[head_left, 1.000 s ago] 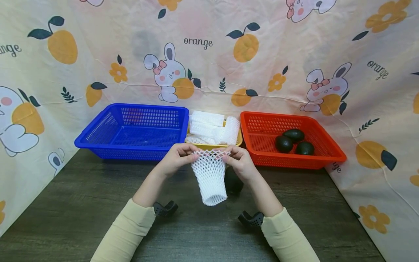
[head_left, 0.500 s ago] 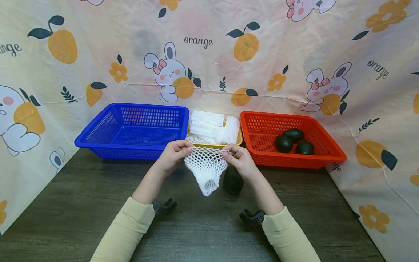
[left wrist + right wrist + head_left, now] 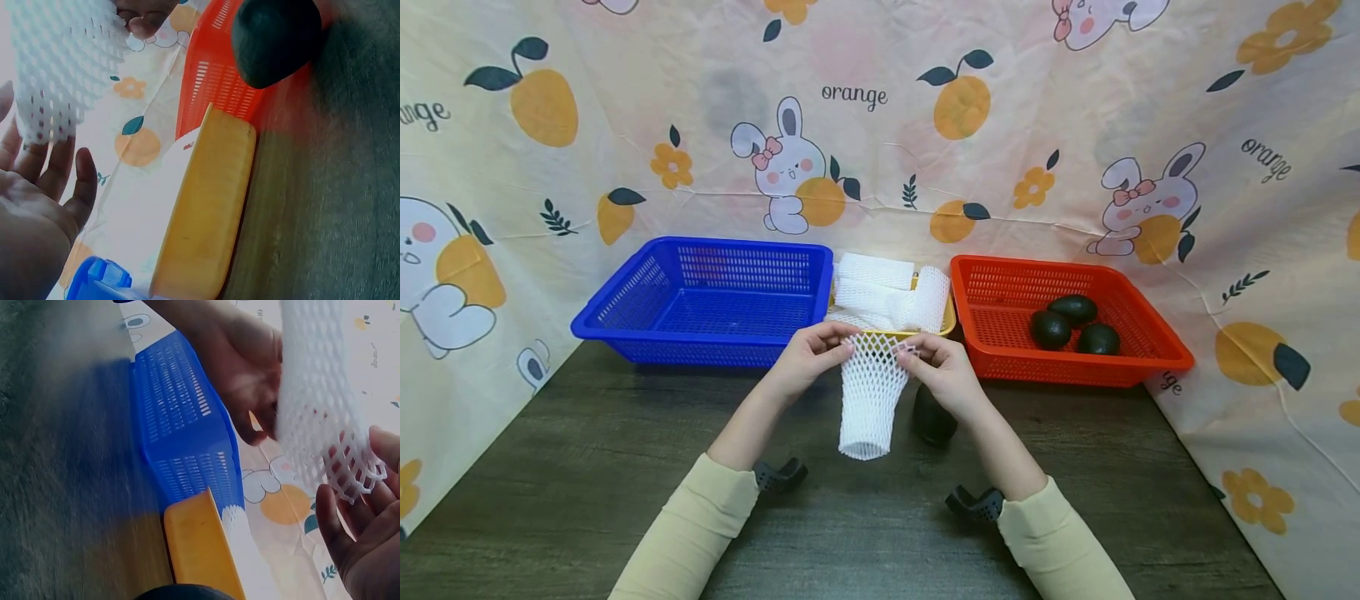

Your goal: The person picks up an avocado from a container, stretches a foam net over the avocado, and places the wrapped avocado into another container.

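A white foam mesh sleeve [image 3: 870,400] hangs between my two hands, its narrower tube end pointing down toward me. My left hand [image 3: 808,360] pinches one side of its top rim, and my right hand [image 3: 946,372] pinches the other side. The right wrist view shows the stretched diamond mesh of the sleeve [image 3: 322,419] at the right fingers. On the table behind the right hand stands a dark green avocado [image 3: 934,417], partly covered by that hand; in the left wrist view the avocado [image 3: 275,40] appears in front of the red basket.
At the back left stands a blue basket [image 3: 700,350]. Beside it, a yellow basket [image 3: 950,321] holds several white foam sleeves [image 3: 876,287]. A red basket [image 3: 1060,367] at the back right holds avocados [image 3: 1073,310]. A printed cloth [image 3: 880,167] hangs behind.
The hands spread the sleeve's rim wide half a second ago; now they are closer together and the rim is narrower. The sleeve's lower end has swung and hangs a little further left.
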Demonstrator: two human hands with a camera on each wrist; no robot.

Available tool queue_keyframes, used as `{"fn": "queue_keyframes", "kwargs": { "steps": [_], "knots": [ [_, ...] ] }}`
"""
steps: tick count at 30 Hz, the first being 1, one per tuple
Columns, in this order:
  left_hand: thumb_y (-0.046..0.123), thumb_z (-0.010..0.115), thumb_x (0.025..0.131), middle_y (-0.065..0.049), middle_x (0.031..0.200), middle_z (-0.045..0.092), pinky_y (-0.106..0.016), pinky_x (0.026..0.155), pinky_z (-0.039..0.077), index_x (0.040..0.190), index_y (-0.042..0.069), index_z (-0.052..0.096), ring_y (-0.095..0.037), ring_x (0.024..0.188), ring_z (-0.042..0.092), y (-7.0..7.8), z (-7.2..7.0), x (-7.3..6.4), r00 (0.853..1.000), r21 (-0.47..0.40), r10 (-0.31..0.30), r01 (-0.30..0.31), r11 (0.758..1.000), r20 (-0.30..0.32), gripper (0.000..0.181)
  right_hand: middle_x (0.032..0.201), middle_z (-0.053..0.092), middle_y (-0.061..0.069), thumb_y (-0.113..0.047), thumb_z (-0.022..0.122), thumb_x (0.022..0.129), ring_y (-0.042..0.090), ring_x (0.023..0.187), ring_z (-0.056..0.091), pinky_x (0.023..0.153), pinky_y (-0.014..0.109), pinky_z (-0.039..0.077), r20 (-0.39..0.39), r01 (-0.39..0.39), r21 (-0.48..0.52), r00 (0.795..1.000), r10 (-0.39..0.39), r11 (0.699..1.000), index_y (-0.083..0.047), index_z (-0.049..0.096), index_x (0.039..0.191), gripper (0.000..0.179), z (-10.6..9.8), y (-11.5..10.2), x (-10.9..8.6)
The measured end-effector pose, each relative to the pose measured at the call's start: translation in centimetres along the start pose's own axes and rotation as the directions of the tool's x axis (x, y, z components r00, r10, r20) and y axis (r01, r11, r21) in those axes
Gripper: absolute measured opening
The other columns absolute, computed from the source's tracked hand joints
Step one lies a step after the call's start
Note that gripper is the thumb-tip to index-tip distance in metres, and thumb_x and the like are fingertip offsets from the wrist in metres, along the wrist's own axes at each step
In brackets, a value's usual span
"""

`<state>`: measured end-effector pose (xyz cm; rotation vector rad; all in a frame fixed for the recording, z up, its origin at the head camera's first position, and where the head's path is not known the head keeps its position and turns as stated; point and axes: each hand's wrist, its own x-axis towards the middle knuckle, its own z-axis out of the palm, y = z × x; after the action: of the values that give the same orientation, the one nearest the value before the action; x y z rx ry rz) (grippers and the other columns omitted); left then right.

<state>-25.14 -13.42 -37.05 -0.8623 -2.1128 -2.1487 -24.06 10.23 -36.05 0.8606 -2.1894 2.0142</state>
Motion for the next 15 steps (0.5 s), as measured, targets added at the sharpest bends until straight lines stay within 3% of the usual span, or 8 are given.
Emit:
{"fn": "queue_keyframes", "kwargs": {
  "steps": [4,8,11,15],
  "knots": [
    [-0.003,0.057,0.091,-0.019,0.112,0.060,-0.028,0.079,0.049,0.124,-0.012,0.052,-0.018,0.094,0.059,0.3,0.2,0.0,0.999,0.053,0.001,-0.003,0.999,0.041,0.035,0.082,0.066,0.012,0.004,0.063,0.088,0.013,0.069,0.057,0.063,0.026,0.051,-0.014,0.009,-0.003,1.000,-0.009,1.000,0.013,0.063,0.101,0.015,0.5,-0.2,-0.2],
    [0.002,0.059,0.092,-0.021,0.130,0.053,-0.037,0.091,0.047,0.134,-0.007,0.048,-0.027,0.113,0.055,0.9,0.2,-0.1,0.996,0.182,-0.015,-0.001,0.983,0.084,0.045,0.082,0.066,0.012,0.003,0.065,0.088,0.014,0.068,0.058,0.063,0.028,0.053,-0.055,-0.007,-0.039,0.998,0.004,0.999,0.012,0.064,0.102,0.017,0.7,-0.4,-0.2],
    [0.009,0.063,0.092,-0.016,0.134,0.052,-0.042,0.092,0.046,0.140,-0.003,0.043,-0.029,0.117,0.053,1.6,0.3,-0.2,0.993,0.291,-0.063,0.032,0.956,0.098,0.054,0.085,0.067,0.016,0.003,0.065,0.088,0.015,0.069,0.058,0.064,0.028,0.053,-0.097,-0.029,-0.050,0.995,0.024,0.998,0.012,0.065,0.102,0.017,0.9,-0.7,-0.3],
    [0.027,0.071,0.088,-0.008,0.134,0.054,-0.041,0.087,0.049,0.145,0.004,0.038,-0.023,0.114,0.055,2.3,0.6,-0.5,0.985,0.449,-0.156,0.104,0.887,0.079,0.070,0.086,0.067,0.018,0.003,0.066,0.087,0.014,0.067,0.058,0.063,0.028,0.053,-0.152,-0.059,-0.087,0.987,0.045,0.994,0.012,0.065,0.100,0.016,1.5,-2.2,-0.6]
  ]
}}
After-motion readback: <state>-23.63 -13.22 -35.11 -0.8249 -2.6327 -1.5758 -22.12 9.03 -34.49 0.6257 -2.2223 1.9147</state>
